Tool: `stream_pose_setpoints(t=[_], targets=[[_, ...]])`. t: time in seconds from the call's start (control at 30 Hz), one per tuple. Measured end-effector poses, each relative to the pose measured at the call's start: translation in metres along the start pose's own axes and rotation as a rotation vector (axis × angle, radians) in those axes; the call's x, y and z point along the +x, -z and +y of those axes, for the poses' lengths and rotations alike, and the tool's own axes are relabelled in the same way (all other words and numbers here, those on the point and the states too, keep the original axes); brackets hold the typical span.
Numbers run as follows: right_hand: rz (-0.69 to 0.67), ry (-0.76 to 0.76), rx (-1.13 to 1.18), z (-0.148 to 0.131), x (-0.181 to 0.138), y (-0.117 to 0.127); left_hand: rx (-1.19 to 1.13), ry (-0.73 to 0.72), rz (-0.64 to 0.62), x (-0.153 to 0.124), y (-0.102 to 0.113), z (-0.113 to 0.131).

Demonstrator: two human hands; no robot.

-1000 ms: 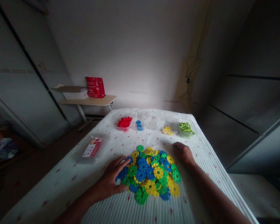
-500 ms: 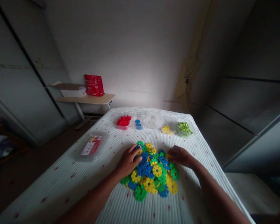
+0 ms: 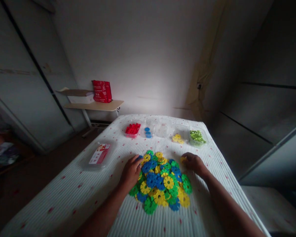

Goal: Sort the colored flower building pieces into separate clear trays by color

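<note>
Since half a second ago, the right hand (image 3: 192, 163) has moved away from the heap of discs (image 3: 160, 181), taking a yellow disc (image 3: 183, 159) with it; the left hand (image 3: 131, 171) has drawn back a little. From where I stand, the right hand is pinching that yellow disc with its fingertips; the left hand is curled at the heap's edge, with a blue disc (image 3: 140, 157) by its fingertips, and I can't tell if it holds it; the heap sits between both hands on a white cloth (image 3: 88, 187).

If the pinch gets loose, I think the yellow disc could drop; the heaped discs lie loose on each other, so a push from the left hand might make the top ones slide; a low sweep of the right arm could drag the green disc (image 3: 186, 184) beside it. Past the right hand is a clear tub (image 3: 184, 128) with a few yellow pieces; it looks light, so a knock could shove it into the tub of green bits (image 3: 198, 144) next to it.
</note>
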State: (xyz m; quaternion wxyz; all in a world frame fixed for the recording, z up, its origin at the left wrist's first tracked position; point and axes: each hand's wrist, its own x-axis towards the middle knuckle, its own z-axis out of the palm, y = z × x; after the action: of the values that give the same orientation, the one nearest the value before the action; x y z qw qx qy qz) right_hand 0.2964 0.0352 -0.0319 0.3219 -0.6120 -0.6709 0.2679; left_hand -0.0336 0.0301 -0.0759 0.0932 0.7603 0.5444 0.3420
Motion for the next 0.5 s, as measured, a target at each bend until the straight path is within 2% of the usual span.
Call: stream_pose_setpoints(t=[0.17, 0.5], targets=[[0.045, 0.092, -0.004, -0.004, 0.008, -0.005, -0.048, -0.011, 0.062, -0.001, 0.008, 0.000], [-0.073, 0.198, -0.018, -0.050, 0.046, -0.033, -0.114, 0.083, 0.183, 0.002, 0.020, -0.004]])
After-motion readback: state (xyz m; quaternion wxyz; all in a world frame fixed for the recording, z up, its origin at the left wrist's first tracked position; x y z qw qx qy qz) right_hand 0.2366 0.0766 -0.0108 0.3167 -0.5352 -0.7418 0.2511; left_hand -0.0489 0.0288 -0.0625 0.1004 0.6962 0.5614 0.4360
